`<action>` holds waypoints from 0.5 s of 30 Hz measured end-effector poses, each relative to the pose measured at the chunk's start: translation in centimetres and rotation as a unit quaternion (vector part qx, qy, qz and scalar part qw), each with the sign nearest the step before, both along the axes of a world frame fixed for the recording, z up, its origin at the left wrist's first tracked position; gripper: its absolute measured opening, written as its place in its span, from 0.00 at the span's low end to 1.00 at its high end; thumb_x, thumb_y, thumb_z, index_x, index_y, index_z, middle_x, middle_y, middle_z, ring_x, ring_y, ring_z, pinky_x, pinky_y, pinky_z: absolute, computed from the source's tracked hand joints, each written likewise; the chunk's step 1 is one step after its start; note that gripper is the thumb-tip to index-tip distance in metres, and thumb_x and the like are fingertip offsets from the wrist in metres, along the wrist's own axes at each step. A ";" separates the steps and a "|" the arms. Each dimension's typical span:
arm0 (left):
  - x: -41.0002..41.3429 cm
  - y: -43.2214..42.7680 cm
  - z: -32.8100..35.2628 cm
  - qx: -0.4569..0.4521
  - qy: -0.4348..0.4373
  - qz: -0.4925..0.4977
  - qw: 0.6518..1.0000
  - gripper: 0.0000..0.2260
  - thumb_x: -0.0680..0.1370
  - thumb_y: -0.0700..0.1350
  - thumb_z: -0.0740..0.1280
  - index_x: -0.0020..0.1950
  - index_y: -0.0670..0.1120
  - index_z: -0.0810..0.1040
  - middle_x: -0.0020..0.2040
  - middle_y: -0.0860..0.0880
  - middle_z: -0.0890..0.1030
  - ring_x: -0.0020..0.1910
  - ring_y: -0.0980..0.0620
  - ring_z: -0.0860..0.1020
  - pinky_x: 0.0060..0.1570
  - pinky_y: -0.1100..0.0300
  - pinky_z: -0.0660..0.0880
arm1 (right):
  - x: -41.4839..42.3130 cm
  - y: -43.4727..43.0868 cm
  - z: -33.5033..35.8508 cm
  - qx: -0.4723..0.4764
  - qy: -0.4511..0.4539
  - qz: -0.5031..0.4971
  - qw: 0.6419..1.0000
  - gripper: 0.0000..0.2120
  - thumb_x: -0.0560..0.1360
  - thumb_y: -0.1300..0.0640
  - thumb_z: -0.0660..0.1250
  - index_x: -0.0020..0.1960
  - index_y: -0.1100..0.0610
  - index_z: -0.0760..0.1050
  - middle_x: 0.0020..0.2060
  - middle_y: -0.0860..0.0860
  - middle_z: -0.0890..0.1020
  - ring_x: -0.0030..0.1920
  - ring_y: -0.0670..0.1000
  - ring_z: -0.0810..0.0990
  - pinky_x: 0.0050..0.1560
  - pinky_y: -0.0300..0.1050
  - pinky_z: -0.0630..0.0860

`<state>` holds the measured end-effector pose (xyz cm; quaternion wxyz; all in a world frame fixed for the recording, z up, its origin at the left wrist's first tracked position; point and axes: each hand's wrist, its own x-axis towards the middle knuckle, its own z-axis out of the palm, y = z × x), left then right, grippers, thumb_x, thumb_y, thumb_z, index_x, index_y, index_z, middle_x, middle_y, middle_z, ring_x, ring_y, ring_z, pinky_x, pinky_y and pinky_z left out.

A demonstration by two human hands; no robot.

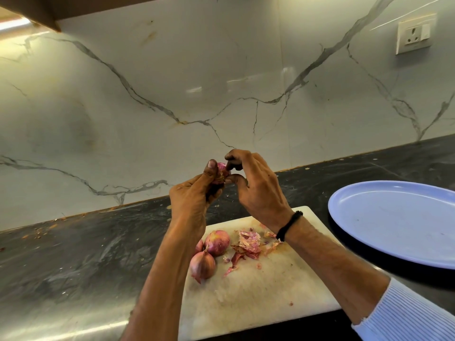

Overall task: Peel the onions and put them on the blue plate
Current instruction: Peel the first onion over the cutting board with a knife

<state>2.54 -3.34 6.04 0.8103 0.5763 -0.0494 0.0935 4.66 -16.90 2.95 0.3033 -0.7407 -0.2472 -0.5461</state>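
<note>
My left hand (192,198) holds a small pink onion (221,169) up above the counter, thumb pressed along its side. My right hand (256,185) pinches at the same onion from the right with fingertips on its skin. On the white cutting board (258,286) below lie three more onions: a round one (217,242), a pointed one (203,265) in front of it, and one partly hidden (200,246) behind my left forearm. A heap of torn onion skins (251,243) sits beside them. The blue plate (398,222) stands at the right with nothing on it.
The dark stone counter (73,254) runs along a white marble wall (172,94). A wall socket (414,35) is at the upper right. Crumbs and skin bits lie along the counter's back edge (41,231).
</note>
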 end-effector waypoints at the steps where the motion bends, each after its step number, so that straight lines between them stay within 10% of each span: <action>1: -0.1 0.0 0.1 0.003 -0.001 0.000 1.000 0.11 0.65 0.53 0.74 0.38 0.46 0.86 0.38 0.44 0.86 0.43 0.46 0.84 0.42 0.60 0.81 | -0.1 0.0 0.1 0.006 0.003 0.003 1.000 0.23 0.70 0.74 0.72 0.62 0.62 0.71 0.51 0.57 0.81 0.54 0.46 0.75 0.60 0.23 0.67; 15: 0.1 -0.2 0.1 -0.041 0.012 -0.014 0.999 0.12 0.66 0.50 0.74 0.41 0.42 0.85 0.39 0.43 0.86 0.48 0.43 0.84 0.50 0.55 0.81 | -0.3 -0.2 0.3 0.025 0.049 0.050 0.997 0.26 0.72 0.73 0.69 0.61 0.52 0.64 0.49 0.54 0.79 0.50 0.50 0.80 0.51 0.30 0.77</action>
